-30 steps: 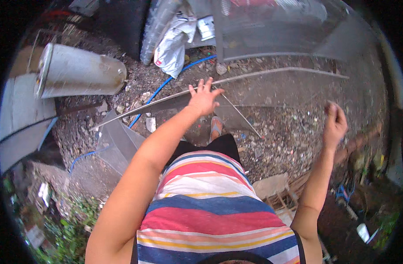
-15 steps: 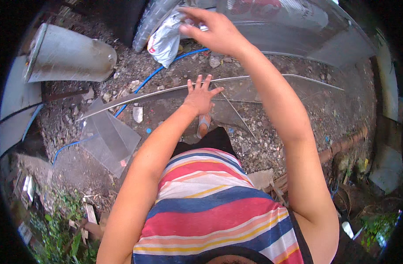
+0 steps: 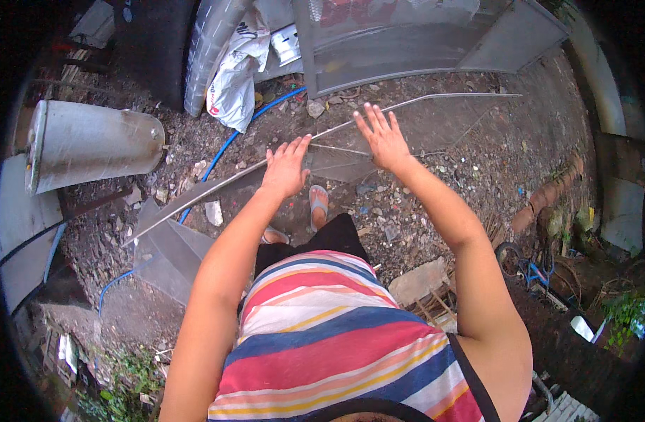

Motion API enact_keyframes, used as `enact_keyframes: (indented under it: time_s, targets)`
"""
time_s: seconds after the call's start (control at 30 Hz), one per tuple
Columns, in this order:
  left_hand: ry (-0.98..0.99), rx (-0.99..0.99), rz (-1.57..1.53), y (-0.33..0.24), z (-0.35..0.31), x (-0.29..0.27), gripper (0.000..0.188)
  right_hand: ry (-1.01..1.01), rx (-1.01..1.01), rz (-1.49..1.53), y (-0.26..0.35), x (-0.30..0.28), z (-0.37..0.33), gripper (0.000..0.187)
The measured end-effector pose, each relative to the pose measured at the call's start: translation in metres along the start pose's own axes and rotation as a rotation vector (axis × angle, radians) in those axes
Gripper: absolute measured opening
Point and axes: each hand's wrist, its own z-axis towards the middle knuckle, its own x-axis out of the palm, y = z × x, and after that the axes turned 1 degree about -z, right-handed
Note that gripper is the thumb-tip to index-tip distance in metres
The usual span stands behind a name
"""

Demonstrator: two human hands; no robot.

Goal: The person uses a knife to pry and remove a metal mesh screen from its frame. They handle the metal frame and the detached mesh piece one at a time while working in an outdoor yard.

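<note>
A long, thin panel with a pale edge strip (image 3: 217, 184) runs across in front of me, from lower left to upper right. My left hand (image 3: 288, 170) is at this strip, fingers stretched out and overlapping it; whether it presses down cannot be made out. Farther right along the strip, my right hand (image 3: 384, 139) is open with fingers spread. Its fingertips overlap the strip in view, and nothing shows in its grasp. A thin bar (image 3: 340, 149) branches off the strip between the hands. My sandalled foot (image 3: 319, 204) stands just behind the panel.
A grey metal drum (image 3: 97, 144) lies at the left. Beyond the panel are a white sack (image 3: 232, 84), a blue hose (image 3: 227, 148) and a large framed screen (image 3: 435, 49). Flat dark sheets (image 3: 164, 264) lie near left. Stones litter the ground; a blue bicycle (image 3: 537, 273) is at right.
My right hand has come down from near the white sack to the panel's strip. My left hand has shifted slightly left along it. The view has shifted, and both feet now show.
</note>
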Motion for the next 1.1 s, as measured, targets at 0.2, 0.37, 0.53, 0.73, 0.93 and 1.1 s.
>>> enact_keyframes:
  time_s: [0.2,0.37,0.53,0.73,0.93,1.1]
  targets:
    - [-0.151,0.079,-0.066,0.013,-0.022,0.012,0.076,0.283,-0.039,0.103,-0.033,0.003,0.033,0.060]
    - [-0.331,0.125,-0.237,0.034,-0.070,0.017,0.058,0.204,-0.109,0.171,-0.033,0.007,0.025,0.025]
    - [-0.349,-0.509,-1.132,0.052,-0.147,0.042,0.061,-0.111,-0.264,0.284,-0.016,-0.059,0.007,0.019]
    - [-0.806,-0.705,-1.913,0.114,-0.182,-0.064,0.103,-0.282,-0.375,0.248,0.024,-0.117,-0.055,0.026]
    - [-0.968,-0.876,-1.766,0.106,-0.203,-0.024,0.045,-0.375,-0.436,0.223,0.031,-0.125,-0.083,0.033]
    - [-0.834,-0.880,-2.038,0.088,-0.204,-0.017,0.043,-0.384,-0.488,0.272,0.018,-0.121,-0.095,0.033]
